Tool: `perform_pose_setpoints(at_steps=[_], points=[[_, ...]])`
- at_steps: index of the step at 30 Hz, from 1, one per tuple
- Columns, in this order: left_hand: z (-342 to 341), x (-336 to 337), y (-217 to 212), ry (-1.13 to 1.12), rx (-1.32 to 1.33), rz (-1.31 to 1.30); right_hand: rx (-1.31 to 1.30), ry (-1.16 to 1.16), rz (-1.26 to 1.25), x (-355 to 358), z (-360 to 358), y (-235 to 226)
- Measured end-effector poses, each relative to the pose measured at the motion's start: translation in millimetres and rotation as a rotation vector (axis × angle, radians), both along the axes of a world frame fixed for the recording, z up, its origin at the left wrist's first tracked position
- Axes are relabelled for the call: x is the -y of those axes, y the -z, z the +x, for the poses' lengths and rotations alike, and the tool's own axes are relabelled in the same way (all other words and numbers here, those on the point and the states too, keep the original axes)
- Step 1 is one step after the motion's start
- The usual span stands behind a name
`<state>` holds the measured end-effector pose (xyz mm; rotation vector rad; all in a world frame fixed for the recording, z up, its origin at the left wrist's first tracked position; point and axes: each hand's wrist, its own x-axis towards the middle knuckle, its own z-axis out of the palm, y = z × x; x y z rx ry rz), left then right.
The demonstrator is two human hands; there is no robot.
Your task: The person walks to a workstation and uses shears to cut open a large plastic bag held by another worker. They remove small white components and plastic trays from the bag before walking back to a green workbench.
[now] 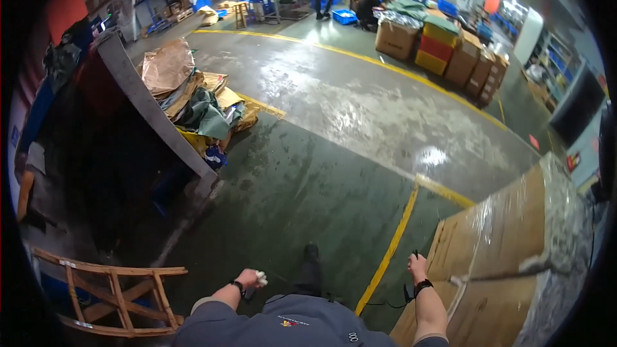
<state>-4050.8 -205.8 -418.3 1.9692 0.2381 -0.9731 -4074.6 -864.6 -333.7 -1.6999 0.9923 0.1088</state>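
Note:
My left hand (247, 277) is low in front of my body, its fingers closed round a small white thing (261, 277) whose kind I cannot make out. Out to the right, my right hand (417, 265) is also closed, and a small dark bit shows at its fingertips. Both wrists carry dark bands. A thin black cord (384, 304) runs near my right forearm. Closest to that hand are large brown cartons (488, 244) in clear wrap. One dark shoe (312, 254) shows on the green floor ahead of my body.
A wooden frame (116, 289) lies at the lower left. Beyond a grey partition edge (148, 109), cardboard and green sheeting (204, 114) form a heap. Yellow lines (393, 244) mark the floor. Far back are stacked boxes (466, 64), a blue crate (344, 17), tables and several people.

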Motion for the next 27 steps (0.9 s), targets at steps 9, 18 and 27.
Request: perform_pose_setpoints(at_steps=[9,18,27], points=[[141.2,26.1,-10.0,-0.551,-0.389,0.066,-0.047,-0.372,0.051,-35.5,176.2,20.6],[537.9,115.9,-27.7,-0.022,0.127,0.095,-0.421,-0.443,-0.142,-14.1,161.1,-66.3],[769.6,256.9,-7.8,-0.294,0.03,-0.14,-0.251,-1.167,-0.553,189.8,438.4,83.5]])
